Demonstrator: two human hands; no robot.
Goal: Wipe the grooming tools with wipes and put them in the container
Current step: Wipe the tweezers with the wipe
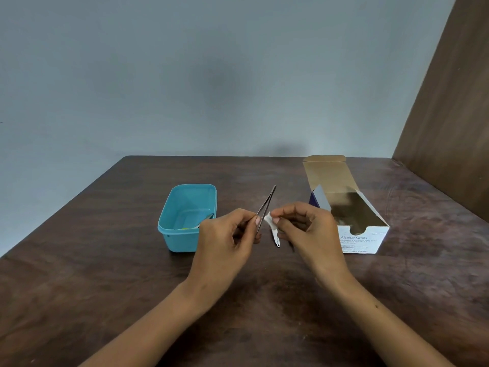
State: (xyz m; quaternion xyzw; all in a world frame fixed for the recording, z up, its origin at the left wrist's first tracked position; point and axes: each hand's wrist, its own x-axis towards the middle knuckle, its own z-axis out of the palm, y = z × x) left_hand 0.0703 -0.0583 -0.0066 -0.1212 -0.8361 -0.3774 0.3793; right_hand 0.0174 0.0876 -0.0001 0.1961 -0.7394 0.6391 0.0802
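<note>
Two hands work close together above the bench (105, 274), and the move ahead turns on how the tweezers (267, 206) lie between them. Your left hand (225, 242) has its fingers (257, 220) clamped on the tweezers near their lower end; the long axis runs up and away from you, leaning a little right, with the tips pointing toward the far edge. Your right hand (307, 231) has its fingers closed on a small white wipe (269, 219), which sits just to the right of the shaft, touching or nearly so. That hand looks best placed to slide the wipe along the axis toward the tips. Below the wipe, a small metal tool (275, 238) lies on the bench. Farther left stands the blue container (185, 218), open, with something already inside. Right of your hands is the open swab box (362, 239).
</note>
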